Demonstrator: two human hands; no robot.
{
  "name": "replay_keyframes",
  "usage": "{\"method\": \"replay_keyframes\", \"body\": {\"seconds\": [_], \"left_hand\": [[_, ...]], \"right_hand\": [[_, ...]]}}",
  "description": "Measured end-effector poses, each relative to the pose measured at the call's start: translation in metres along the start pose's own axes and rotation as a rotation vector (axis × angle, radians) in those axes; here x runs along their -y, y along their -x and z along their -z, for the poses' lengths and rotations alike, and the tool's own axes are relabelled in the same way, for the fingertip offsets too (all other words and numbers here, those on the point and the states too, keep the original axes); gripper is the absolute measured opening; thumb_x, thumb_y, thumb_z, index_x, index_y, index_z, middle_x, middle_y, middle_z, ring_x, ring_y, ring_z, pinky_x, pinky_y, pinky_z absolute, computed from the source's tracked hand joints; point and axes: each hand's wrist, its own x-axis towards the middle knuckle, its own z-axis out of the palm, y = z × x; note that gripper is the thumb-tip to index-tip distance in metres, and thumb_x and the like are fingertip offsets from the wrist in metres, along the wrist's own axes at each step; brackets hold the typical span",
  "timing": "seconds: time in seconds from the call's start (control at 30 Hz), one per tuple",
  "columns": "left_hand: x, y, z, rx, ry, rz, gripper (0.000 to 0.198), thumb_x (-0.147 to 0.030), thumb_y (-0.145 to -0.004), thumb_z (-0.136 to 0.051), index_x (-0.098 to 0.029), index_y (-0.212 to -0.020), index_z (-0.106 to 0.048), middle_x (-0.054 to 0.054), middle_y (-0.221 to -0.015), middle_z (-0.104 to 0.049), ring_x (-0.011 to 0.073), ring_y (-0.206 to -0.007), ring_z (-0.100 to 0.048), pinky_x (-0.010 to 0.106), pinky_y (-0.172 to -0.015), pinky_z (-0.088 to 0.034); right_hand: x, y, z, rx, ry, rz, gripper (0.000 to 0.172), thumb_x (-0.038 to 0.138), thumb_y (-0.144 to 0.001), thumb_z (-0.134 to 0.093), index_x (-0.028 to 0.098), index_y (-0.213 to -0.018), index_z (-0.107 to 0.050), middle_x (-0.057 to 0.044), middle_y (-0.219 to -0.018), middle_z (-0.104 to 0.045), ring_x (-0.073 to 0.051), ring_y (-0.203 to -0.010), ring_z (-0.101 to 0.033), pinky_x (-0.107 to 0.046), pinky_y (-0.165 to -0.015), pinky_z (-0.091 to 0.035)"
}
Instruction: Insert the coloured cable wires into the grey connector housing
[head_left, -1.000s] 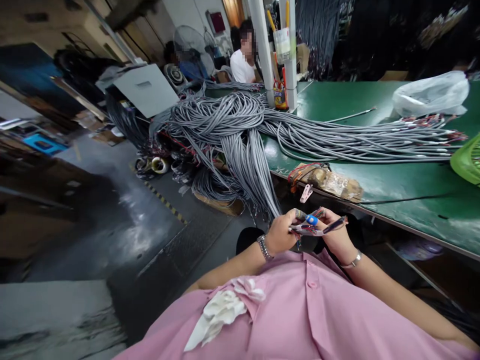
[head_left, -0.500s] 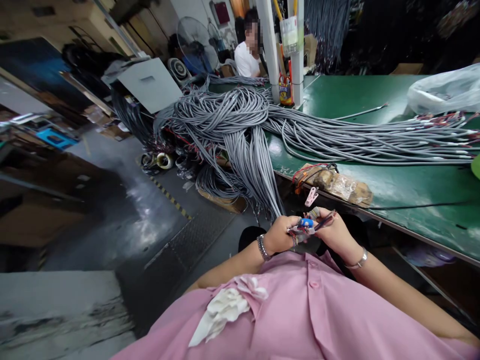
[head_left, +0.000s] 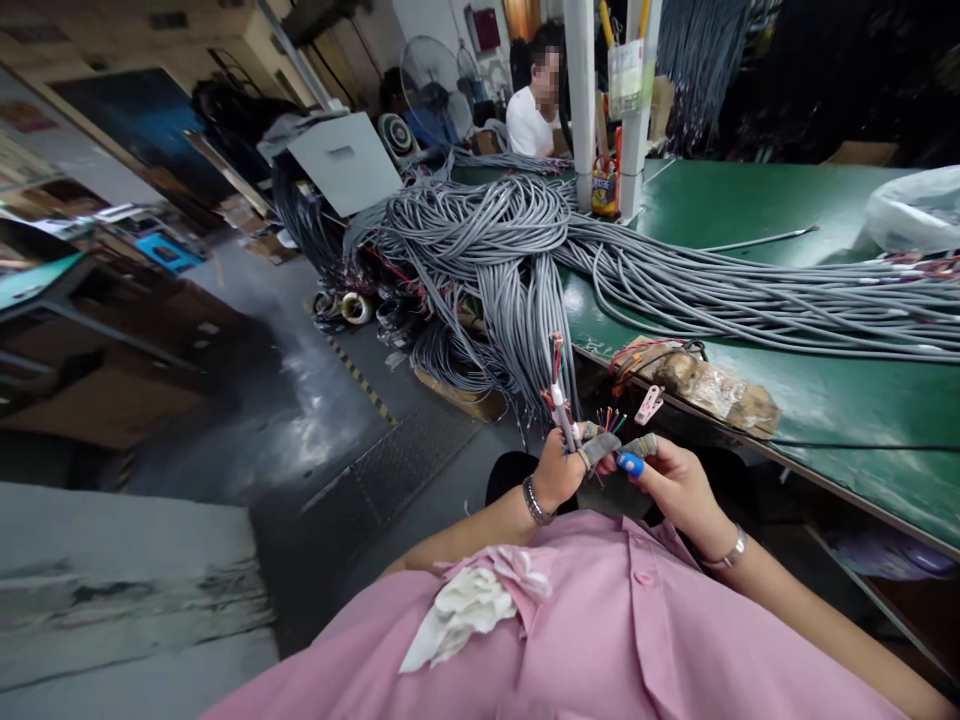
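Grey cable ends (head_left: 564, 415) are gripped in the left hand (head_left: 556, 472), just off the near edge of the worktop (head_left: 847, 395). The right hand (head_left: 675, 485) is held close beside it, near fanned coloured wires (head_left: 612, 420); whether any is pinched cannot be told. A narrow gap is left before the edge, where a pink clip (head_left: 649, 404) and wrapped block (head_left: 724, 392) are seen. The left end is overhung by a cable bundle (head_left: 517, 300).
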Motion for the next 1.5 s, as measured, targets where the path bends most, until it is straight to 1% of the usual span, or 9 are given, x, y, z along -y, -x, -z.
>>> {"method": "replay_keyframes", "body": {"seconds": [0.17, 0.33, 0.5, 0.8, 0.93, 1.07, 1.17, 1.27, 1.5], "left_hand": [[-0.003, -0.001, 0.001, 0.017, -0.053, 0.008, 0.046, -0.050, -0.084, -0.061, -0.012, -0.059, -0.064, 0.003, -0.053, -0.058, 0.0101, -0.050, -0.053, 0.022, -0.050, -0.041], [-0.007, 0.000, 0.002, 0.132, -0.141, 0.009, 0.045, -0.050, -0.082, -0.064, -0.012, -0.058, -0.063, 0.004, -0.053, -0.061, 0.0112, -0.050, -0.055, 0.023, -0.052, -0.043], [-0.002, 0.000, 0.001, 0.224, -0.209, -0.007, 0.042, -0.047, -0.081, -0.066, -0.013, -0.057, -0.061, 0.004, -0.054, -0.061, 0.0113, -0.052, -0.055, 0.023, -0.055, -0.044], [-0.009, 0.001, -0.003, 0.126, -0.112, 0.002, 0.044, -0.047, -0.084, -0.063, -0.012, -0.057, -0.064, 0.004, -0.054, -0.060, 0.0113, -0.052, -0.054, 0.023, -0.054, -0.043], [-0.010, 0.001, -0.002, 0.072, -0.129, -0.015, 0.045, -0.047, -0.086, -0.060, -0.013, -0.057, -0.064, 0.003, -0.052, -0.058, 0.0111, -0.051, -0.053, 0.023, -0.053, -0.042], [-0.005, 0.000, 0.001, 0.128, -0.165, 0.001, 0.044, -0.046, -0.085, -0.061, -0.013, -0.055, -0.061, 0.003, -0.052, -0.059, 0.0109, -0.051, -0.053, 0.023, -0.054, -0.041], [0.001, -0.001, 0.002, 0.187, -0.208, 0.005, 0.043, -0.046, -0.083, -0.064, -0.013, -0.054, -0.059, 0.003, -0.053, -0.060, 0.0105, -0.051, -0.053, 0.023, -0.055, -0.041], [0.003, -0.002, 0.002, 0.198, -0.211, 0.015, 0.043, -0.047, -0.082, -0.064, -0.013, -0.055, -0.058, 0.003, -0.053, -0.060, 0.0104, -0.051, -0.053, 0.023, -0.055, -0.041], [-0.005, 0.000, 0.002, 0.053, -0.152, 0.010, 0.047, -0.049, -0.086, -0.058, -0.013, -0.054, -0.060, 0.004, -0.053, -0.059, 0.0105, -0.050, -0.052, 0.022, -0.050, -0.039]], "right_hand": [[0.000, -0.002, 0.003, -0.045, 0.055, -0.063, 0.025, 0.044, -0.087, -0.062, 0.020, -0.082, -0.062, 0.000, -0.069, -0.060, -0.011, -0.059, -0.050, -0.024, -0.055, -0.041], [0.006, -0.008, -0.003, -0.069, -0.030, -0.124, 0.030, 0.046, -0.081, -0.068, 0.020, -0.094, -0.063, -0.002, -0.080, -0.063, -0.014, -0.068, -0.054, -0.025, -0.057, -0.042], [0.002, -0.010, -0.006, -0.104, -0.143, -0.144, 0.025, 0.041, -0.078, -0.072, 0.019, -0.079, -0.060, 0.001, -0.067, -0.059, -0.011, -0.060, -0.048, -0.024, -0.056, -0.038], [-0.010, -0.005, -0.005, -0.157, -0.277, -0.136, 0.012, 0.028, -0.078, -0.071, 0.019, -0.075, -0.064, 0.003, -0.067, -0.057, -0.010, -0.060, -0.044, -0.024, -0.058, -0.035], [-0.008, -0.003, -0.007, -0.170, -0.240, -0.116, 0.010, 0.027, -0.078, -0.072, 0.020, -0.077, -0.065, 0.002, -0.070, -0.060, -0.011, -0.064, -0.048, -0.025, -0.061, -0.038], [-0.010, -0.004, -0.006, -0.152, -0.220, -0.140, 0.012, 0.032, -0.081, -0.070, 0.020, -0.082, -0.066, 0.000, -0.076, -0.062, -0.012, -0.066, -0.050, -0.025, -0.060, -0.038], [-0.012, -0.005, -0.005, -0.117, -0.229, -0.184, 0.017, 0.036, -0.081, -0.070, 0.020, -0.082, -0.065, 0.001, -0.073, -0.061, -0.012, -0.063, -0.049, -0.025, -0.058, -0.037], [-0.013, -0.006, -0.005, -0.107, -0.221, -0.189, 0.019, 0.037, -0.080, -0.072, 0.020, -0.080, -0.064, 0.002, -0.068, -0.060, -0.011, -0.060, -0.047, -0.025, -0.058, -0.037], [-0.011, -0.006, -0.008, -0.126, -0.367, -0.219, 0.019, 0.034, -0.074, -0.077, 0.020, -0.080, -0.066, 0.002, -0.067, -0.059, -0.011, -0.058, -0.047, -0.025, -0.057, -0.036]]}}
